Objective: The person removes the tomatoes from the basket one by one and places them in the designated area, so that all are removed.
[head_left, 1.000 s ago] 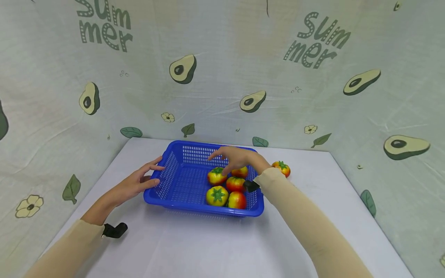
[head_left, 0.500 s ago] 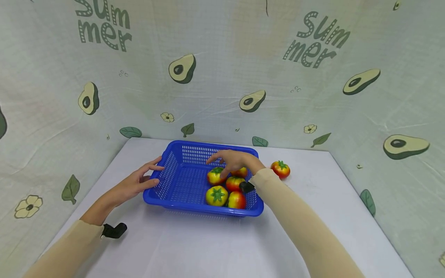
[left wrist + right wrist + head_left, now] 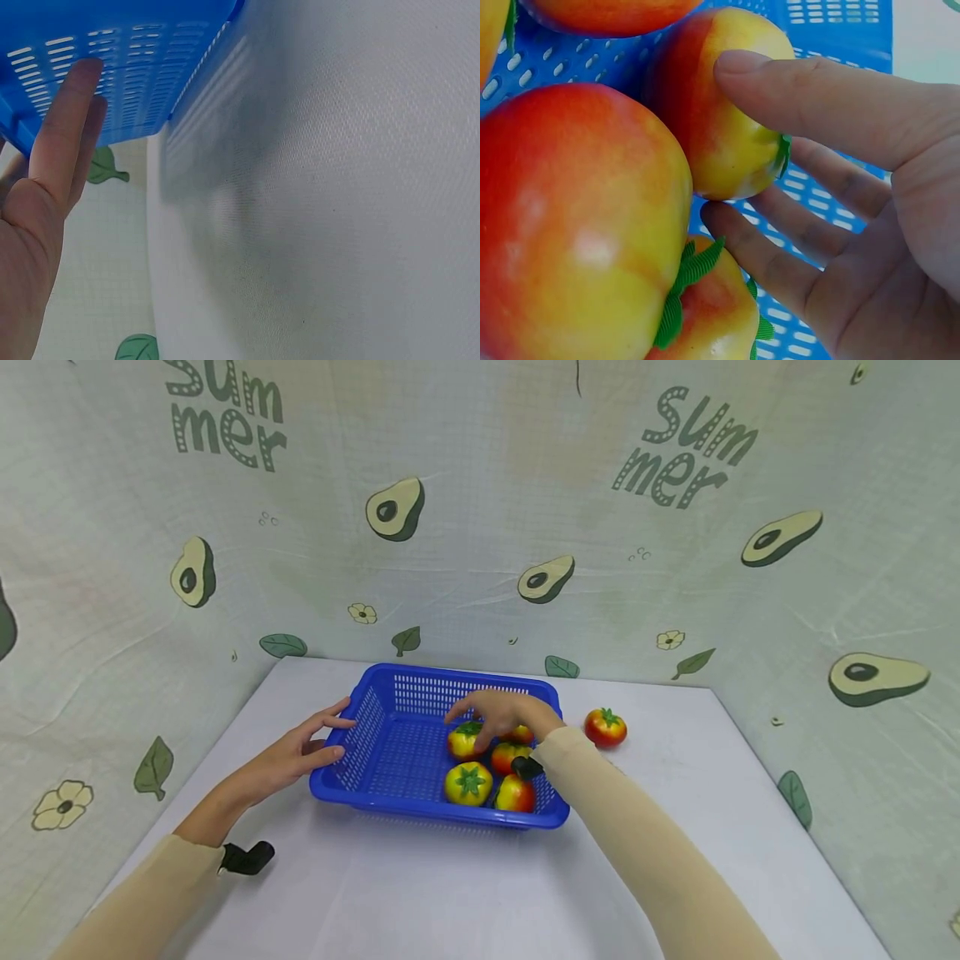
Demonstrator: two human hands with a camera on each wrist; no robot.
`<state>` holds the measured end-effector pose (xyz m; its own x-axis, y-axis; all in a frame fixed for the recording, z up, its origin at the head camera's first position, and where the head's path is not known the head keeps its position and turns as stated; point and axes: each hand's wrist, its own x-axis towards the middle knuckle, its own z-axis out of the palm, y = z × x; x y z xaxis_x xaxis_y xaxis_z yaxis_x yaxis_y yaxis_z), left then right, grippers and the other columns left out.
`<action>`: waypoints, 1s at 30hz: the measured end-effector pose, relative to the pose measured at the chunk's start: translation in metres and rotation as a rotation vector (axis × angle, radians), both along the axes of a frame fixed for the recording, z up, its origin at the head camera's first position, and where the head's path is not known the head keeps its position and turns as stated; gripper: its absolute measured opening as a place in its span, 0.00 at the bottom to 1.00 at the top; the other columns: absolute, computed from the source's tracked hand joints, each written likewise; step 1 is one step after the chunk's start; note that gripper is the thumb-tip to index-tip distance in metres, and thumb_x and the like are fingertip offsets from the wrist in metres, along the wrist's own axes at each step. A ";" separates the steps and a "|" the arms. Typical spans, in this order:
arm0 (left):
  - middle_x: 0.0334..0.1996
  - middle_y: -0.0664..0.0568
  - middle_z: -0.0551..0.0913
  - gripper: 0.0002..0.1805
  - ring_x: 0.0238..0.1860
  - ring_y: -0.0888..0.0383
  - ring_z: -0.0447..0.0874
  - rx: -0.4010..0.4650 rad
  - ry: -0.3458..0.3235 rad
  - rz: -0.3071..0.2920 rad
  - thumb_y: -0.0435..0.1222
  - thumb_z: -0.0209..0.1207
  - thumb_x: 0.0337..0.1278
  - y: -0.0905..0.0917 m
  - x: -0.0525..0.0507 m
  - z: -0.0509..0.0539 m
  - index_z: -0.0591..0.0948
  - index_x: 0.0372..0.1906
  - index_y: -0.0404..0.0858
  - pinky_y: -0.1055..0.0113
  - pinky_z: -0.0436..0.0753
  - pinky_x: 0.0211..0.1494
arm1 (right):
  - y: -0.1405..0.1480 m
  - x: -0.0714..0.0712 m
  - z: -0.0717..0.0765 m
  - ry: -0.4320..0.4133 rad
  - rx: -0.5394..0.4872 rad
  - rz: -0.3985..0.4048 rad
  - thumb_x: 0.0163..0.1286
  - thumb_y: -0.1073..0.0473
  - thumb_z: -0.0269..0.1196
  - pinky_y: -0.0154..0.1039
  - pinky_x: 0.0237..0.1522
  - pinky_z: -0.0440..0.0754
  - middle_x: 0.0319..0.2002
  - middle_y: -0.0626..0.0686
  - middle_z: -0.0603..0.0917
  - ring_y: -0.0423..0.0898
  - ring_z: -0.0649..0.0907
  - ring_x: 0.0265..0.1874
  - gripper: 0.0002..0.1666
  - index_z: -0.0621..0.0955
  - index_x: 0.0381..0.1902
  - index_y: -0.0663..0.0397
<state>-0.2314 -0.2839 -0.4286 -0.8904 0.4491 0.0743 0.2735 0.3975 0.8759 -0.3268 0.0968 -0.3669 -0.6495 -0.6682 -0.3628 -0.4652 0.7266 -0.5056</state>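
Note:
A blue plastic basket (image 3: 442, 811) stands on the table with several red-and-yellow tomatoes in its right half. My right hand (image 3: 501, 710) is inside it, holding the left rear tomato (image 3: 694, 112). In the right wrist view the thumb lies over that tomato and the fingers curve along its other side; the fingertips' contact is partly hidden. Beside it are a greenish-yellow tomato (image 3: 468, 784) and a redder one (image 3: 515, 793). My left hand (image 3: 281, 766) rests at the basket's left rim, its fingers mostly straight and spread, touching the slotted side wall (image 3: 142, 67).
One more tomato (image 3: 605, 727) lies on the white table (image 3: 420, 893), to the right of the basket. A printed cloth (image 3: 465, 510) hangs behind the table and along its sides.
My right hand has lowered a little onto the tomato. The nearby tomatoes have shifted slightly right, and my sleeve has uncovered the tomato outside the basket. The left hand stays put.

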 end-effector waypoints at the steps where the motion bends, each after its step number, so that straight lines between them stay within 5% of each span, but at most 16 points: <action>1: 0.88 0.46 0.43 0.27 0.85 0.29 0.36 0.000 0.001 -0.001 0.38 0.59 0.80 0.000 0.000 0.000 0.69 0.76 0.37 0.22 0.50 0.77 | -0.001 0.001 0.000 0.001 0.005 0.001 0.71 0.63 0.73 0.61 0.74 0.72 0.77 0.53 0.71 0.58 0.68 0.77 0.35 0.79 0.73 0.38; 20: 0.88 0.46 0.43 0.28 0.85 0.30 0.36 -0.003 -0.003 -0.005 0.39 0.58 0.80 0.000 -0.002 -0.003 0.68 0.77 0.37 0.23 0.52 0.77 | -0.004 0.004 -0.003 0.007 0.064 0.023 0.70 0.63 0.73 0.58 0.74 0.74 0.73 0.52 0.75 0.54 0.74 0.69 0.31 0.83 0.68 0.34; 26: 0.88 0.47 0.42 0.28 0.84 0.29 0.40 -0.001 -0.011 0.001 0.38 0.58 0.80 -0.001 -0.001 -0.003 0.68 0.77 0.37 0.25 0.59 0.76 | -0.003 0.008 0.005 0.051 0.064 0.056 0.72 0.62 0.72 0.57 0.75 0.73 0.74 0.51 0.75 0.54 0.73 0.71 0.31 0.82 0.69 0.34; 30: 0.88 0.48 0.42 0.28 0.85 0.30 0.38 0.009 -0.012 -0.001 0.38 0.58 0.80 -0.001 -0.002 -0.003 0.68 0.77 0.38 0.24 0.55 0.77 | 0.002 0.010 0.015 0.066 0.034 0.069 0.72 0.62 0.72 0.56 0.76 0.72 0.75 0.51 0.74 0.54 0.71 0.74 0.31 0.82 0.70 0.36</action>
